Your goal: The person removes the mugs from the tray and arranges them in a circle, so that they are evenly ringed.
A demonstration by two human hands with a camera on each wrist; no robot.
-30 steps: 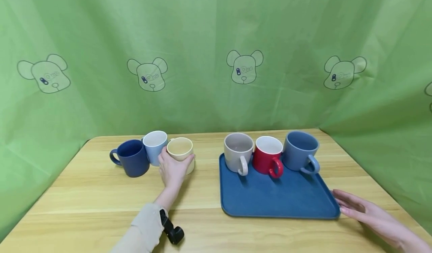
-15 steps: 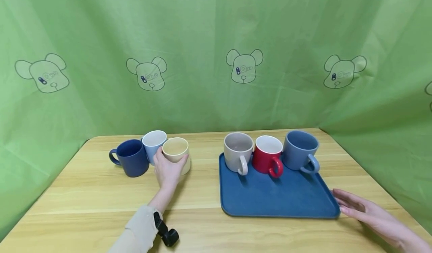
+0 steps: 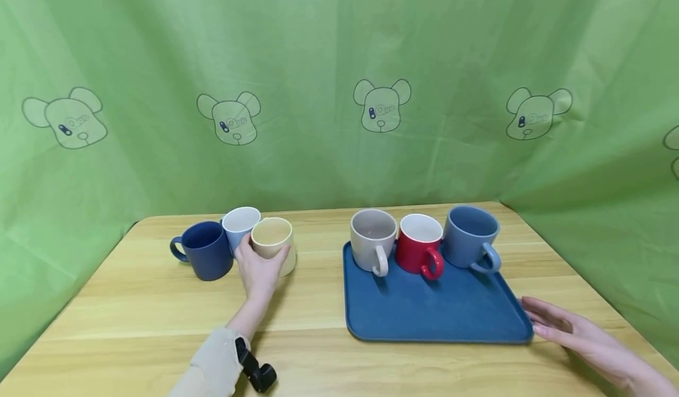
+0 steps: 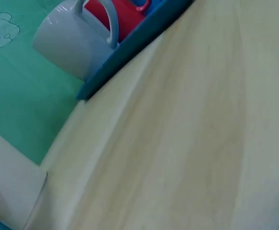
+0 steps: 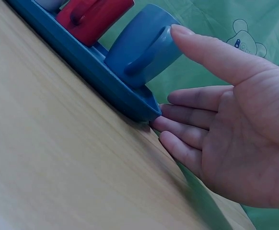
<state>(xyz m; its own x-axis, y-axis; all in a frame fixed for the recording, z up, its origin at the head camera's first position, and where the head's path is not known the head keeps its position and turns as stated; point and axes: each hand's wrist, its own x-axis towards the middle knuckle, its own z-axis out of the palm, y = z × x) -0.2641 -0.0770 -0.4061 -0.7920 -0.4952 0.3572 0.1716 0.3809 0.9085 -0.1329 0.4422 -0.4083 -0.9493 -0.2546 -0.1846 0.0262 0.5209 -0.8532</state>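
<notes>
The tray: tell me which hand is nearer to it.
Right. The right hand is at the front right corner of the tray, fingertips at its edge; the left hand is off to its left, holding the yellow mug.

The head view is bright and evenly lit, with soft shadows on the tray (image 3: pixel 424 314) beneath the mug handles (image 3: pixel 437 262) and a faint one on the table (image 3: pixel 313 332) below the right hand (image 3: pixel 580 339). The leftmost drawing (image 3: pixel 76 123) on the curtain (image 3: pixel 297 155) looks stretched. Both wrist views are dimmer and cooler; the left is hazy, with glare on the gray mug (image 4: pixel 72 43) at the tray's far left corner.
</notes>
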